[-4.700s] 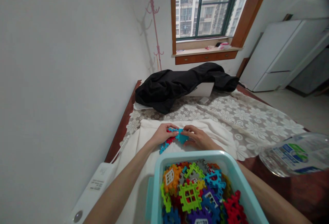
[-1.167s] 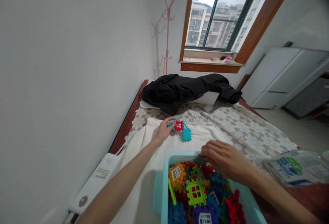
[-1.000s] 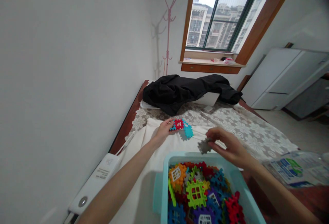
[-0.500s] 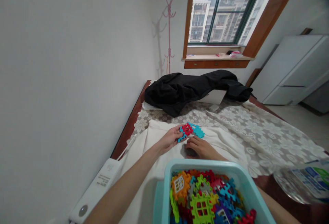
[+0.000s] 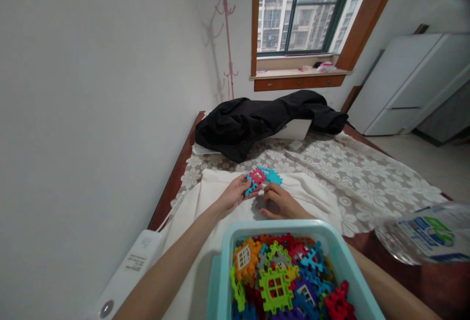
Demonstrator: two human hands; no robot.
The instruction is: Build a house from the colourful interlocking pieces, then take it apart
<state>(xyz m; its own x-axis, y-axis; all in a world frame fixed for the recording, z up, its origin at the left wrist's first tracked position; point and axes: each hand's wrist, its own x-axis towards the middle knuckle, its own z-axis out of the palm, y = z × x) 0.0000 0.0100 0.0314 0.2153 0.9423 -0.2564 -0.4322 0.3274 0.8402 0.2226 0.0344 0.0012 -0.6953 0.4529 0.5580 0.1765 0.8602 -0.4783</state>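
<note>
Holding the linked red-and-blue pieces [image 5: 257, 177] between thumb and fingers of the left hand [image 5: 234, 193], above the white cloth [image 5: 319, 196] and just beyond the turquoise tub [image 5: 271, 225]. Bending the fingers of the right hand [image 5: 282, 203] just beside them, and not being able to tell about any piece hidden inside that curl. Reaching around both sides of the tub and looking down into a jumbled heap: an orange piece [image 5: 247, 260] at the left, a lime-green piece [image 5: 276, 289] in the middle, a red piece [image 5: 338, 303] near the right wall. Seeing a clear bottle [image 5: 428, 234] to the tub's right.
</note>
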